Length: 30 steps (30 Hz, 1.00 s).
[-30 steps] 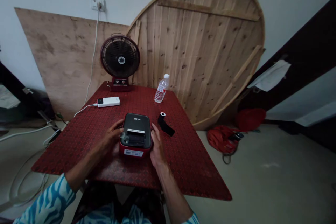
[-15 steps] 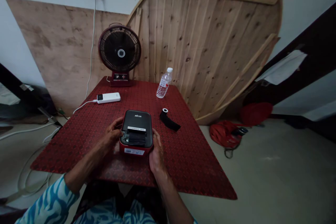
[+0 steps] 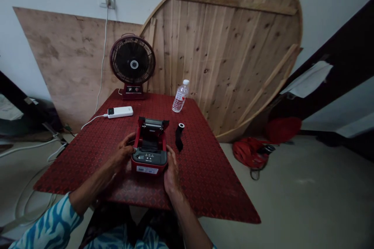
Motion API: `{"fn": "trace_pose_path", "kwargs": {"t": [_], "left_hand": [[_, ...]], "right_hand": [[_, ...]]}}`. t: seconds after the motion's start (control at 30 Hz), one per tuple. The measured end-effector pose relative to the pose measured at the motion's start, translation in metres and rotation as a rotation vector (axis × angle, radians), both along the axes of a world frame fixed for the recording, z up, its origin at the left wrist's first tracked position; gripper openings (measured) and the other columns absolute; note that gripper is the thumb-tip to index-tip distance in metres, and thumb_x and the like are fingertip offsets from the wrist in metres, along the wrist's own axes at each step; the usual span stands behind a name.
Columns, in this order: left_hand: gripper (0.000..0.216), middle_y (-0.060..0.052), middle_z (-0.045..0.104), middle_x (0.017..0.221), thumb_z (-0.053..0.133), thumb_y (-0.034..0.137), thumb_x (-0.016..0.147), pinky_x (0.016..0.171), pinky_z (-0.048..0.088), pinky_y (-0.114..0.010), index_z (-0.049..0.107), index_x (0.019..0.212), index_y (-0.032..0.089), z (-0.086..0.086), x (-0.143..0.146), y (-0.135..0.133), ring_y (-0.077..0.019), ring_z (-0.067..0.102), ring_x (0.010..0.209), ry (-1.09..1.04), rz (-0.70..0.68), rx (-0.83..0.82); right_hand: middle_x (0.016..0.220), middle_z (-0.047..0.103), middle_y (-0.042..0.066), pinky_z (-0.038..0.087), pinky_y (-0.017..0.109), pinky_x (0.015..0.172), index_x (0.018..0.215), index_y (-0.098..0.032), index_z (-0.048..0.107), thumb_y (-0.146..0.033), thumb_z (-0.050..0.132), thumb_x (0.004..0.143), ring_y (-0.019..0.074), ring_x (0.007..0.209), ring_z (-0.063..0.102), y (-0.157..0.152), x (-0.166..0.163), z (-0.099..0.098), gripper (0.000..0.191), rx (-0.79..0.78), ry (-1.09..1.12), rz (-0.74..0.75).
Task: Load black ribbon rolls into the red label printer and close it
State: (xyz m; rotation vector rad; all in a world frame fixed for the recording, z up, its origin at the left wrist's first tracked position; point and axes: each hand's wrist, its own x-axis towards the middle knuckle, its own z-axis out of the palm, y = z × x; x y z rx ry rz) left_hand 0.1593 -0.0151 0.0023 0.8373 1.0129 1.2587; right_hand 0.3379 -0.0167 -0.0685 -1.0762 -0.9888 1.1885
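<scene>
A small red and black label printer (image 3: 149, 159) sits near the front of the table, its lid (image 3: 153, 124) swung up and tilted back. Inside the bay lies something black. My left hand (image 3: 124, 152) grips the printer's left side, thumb at the front top edge. Against its right side, my right hand (image 3: 172, 169) is closed round the body; the fingertips are partly hidden. Just right of the printer lies a small roll with a white core (image 3: 181, 126), a black strip (image 3: 179, 142) trailing from it toward me.
A clear water bottle (image 3: 180, 96) stands at the back right of the red patterned table (image 3: 210, 186). A white power bank (image 3: 120, 112) with a cable lies at left. Behind it stands a fan (image 3: 133, 64). A round wooden panel (image 3: 222, 46) leans on the wall.
The printer's lid has sprung from closed to standing open, showing the bay. Both hands keep their hold on its sides. The black strip by the roll now hangs in a different curve.
</scene>
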Motion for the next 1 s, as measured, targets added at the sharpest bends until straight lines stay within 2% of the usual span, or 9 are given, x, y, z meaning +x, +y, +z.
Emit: {"fn": "trace_pose_path", "kwargs": {"t": [0.13,0.2,0.27,0.37,0.43,0.5,0.7,0.83,1.0], "left_hand": [[0.065,-0.011,0.064,0.118,0.056,0.016,0.059,0.077,0.050,-0.035,0.055,0.124,0.018,0.001,-0.012,0.004,-0.0271,0.062,0.102,0.174,-0.027,0.065],[0.054,-0.011,0.061,0.123,0.061,0.021,0.065,0.086,0.048,-0.038,0.060,0.119,0.019,0.006,-0.017,0.011,-0.0286,0.056,0.114,0.412,0.011,0.220],[0.040,-0.010,0.063,0.120,0.060,0.026,0.073,0.091,0.046,-0.039,0.065,0.112,0.020,0.014,-0.017,0.023,-0.0276,0.055,0.114,0.673,0.000,0.413],[0.034,-0.009,0.068,0.111,0.045,0.018,0.083,0.091,0.047,-0.037,0.068,0.108,0.021,0.030,-0.007,0.043,-0.0239,0.062,0.104,1.143,-0.206,0.578],[0.041,-0.010,0.069,0.112,0.041,0.009,0.082,0.092,0.046,-0.037,0.067,0.111,0.021,0.038,0.004,0.055,-0.0245,0.062,0.105,1.473,-0.341,0.572],[0.046,-0.011,0.069,0.113,0.043,0.003,0.079,0.092,0.046,-0.039,0.066,0.114,0.022,0.043,0.015,0.063,-0.0264,0.062,0.107,1.668,-0.404,0.524],[0.033,-0.014,0.073,0.099,0.045,0.011,0.084,0.078,0.051,-0.035,0.069,0.104,0.020,0.049,0.035,0.078,-0.0265,0.068,0.093,1.854,-0.551,0.381],[0.025,-0.016,0.072,0.098,0.048,0.018,0.084,0.076,0.050,-0.037,0.072,0.092,0.017,0.053,0.036,0.080,-0.0298,0.068,0.092,1.891,-0.702,0.379],[0.033,-0.009,0.070,0.110,0.056,0.020,0.081,0.085,0.047,-0.034,0.063,0.113,0.022,0.052,0.031,0.078,-0.0257,0.064,0.102,1.829,-0.815,0.459]], "right_hand": [[0.124,0.063,0.008,0.048,0.037,0.094,0.126,-0.021,0.051,-0.052,0.040,0.089,0.0218,0.111,0.060,-0.001,0.001,0.003,0.049,0.013,0.002,0.006],[0.124,0.062,0.007,0.047,0.036,0.095,0.124,-0.022,0.052,-0.052,0.041,0.089,0.0213,0.112,0.060,-0.001,0.001,0.005,0.048,0.013,0.007,0.011],[0.122,0.064,0.006,0.048,0.036,0.094,0.124,-0.022,0.053,-0.051,0.042,0.089,0.0210,0.109,0.061,-0.001,0.001,0.006,0.047,0.007,0.021,0.017],[0.117,0.066,0.006,0.049,0.035,0.091,0.123,-0.021,0.054,-0.051,0.043,0.088,0.0210,0.104,0.063,-0.001,0.001,0.006,0.047,0.004,0.038,0.027],[0.118,0.066,0.006,0.047,0.035,0.093,0.122,-0.022,0.055,-0.051,0.045,0.088,0.0211,0.107,0.061,-0.001,0.002,0.006,0.047,0.010,0.038,0.030],[0.120,0.065,0.005,0.045,0.035,0.096,0.121,-0.022,0.057,-0.051,0.046,0.087,0.0215,0.111,0.059,0.000,0.003,0.005,0.046,0.017,0.034,0.026],[0.122,0.064,0.004,0.040,0.037,0.100,0.121,-0.024,0.058,-0.051,0.046,0.088,0.0226,0.116,0.055,0.001,0.004,0.001,0.045,0.016,0.051,0.025],[0.124,0.063,0.003,0.040,0.038,0.101,0.122,-0.025,0.058,-0.050,0.047,0.088,0.0230,0.118,0.055,0.000,0.004,0.002,0.044,-0.002,0.049,0.020],[0.125,0.063,0.004,0.043,0.038,0.097,0.125,-0.024,0.056,-0.051,0.047,0.087,0.0235,0.118,0.054,0.000,0.005,0.003,0.047,-0.008,0.054,0.031]]}}
